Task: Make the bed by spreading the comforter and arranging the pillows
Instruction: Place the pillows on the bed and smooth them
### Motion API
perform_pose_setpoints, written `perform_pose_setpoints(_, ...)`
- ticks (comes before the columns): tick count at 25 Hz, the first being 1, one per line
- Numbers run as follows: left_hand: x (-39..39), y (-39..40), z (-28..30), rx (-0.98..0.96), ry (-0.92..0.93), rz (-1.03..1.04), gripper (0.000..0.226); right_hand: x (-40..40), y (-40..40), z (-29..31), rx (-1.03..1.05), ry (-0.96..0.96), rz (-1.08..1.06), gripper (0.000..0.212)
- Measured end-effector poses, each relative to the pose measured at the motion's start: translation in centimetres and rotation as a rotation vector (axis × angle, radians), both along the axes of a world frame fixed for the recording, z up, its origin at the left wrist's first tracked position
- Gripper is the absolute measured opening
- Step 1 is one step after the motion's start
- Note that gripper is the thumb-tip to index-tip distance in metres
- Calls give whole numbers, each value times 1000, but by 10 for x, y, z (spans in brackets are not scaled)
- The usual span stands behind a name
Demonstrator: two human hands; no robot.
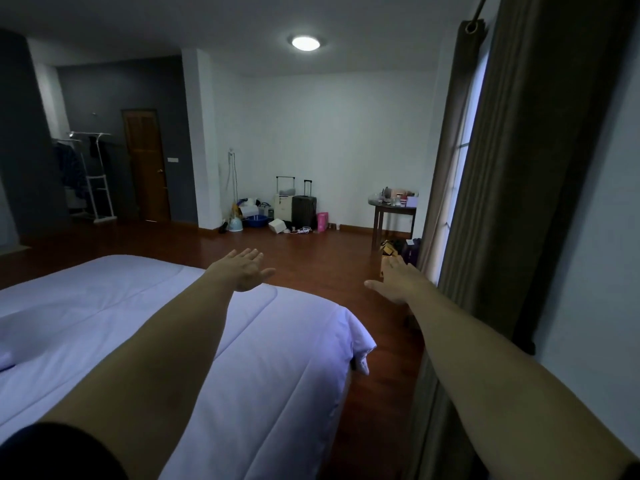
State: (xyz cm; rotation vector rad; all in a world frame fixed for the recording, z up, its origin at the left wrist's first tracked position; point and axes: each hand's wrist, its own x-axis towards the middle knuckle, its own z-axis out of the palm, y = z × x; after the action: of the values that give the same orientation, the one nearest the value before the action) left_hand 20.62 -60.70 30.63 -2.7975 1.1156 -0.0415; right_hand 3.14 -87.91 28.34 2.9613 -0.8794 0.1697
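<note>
A white quilted comforter [270, 341] lies spread over the bed, filling the lower left; its corner hangs over the foot at the right. At the far left edge a raised fold of white bedding [14, 344] shows. No pillow is clearly visible. My left hand [247, 270] is stretched forward above the comforter's far edge, fingers apart, holding nothing. My right hand [398, 280] reaches forward over the floor beside the bed, flat and empty, close to the curtain.
A brown curtain [512, 188] hangs along the window on the right. Wooden floor [311, 258] lies beyond the bed. Suitcases [298, 206] and clutter stand at the far wall, with a small round table [393, 213], a clothes rack [91, 174] and a wooden door [147, 164].
</note>
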Motion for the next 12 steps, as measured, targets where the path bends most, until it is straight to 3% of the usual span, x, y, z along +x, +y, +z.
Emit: perform_pose_setpoints(12,100,-200,-2,19,11,11,71,111,-194,-12,30,42,32,86)
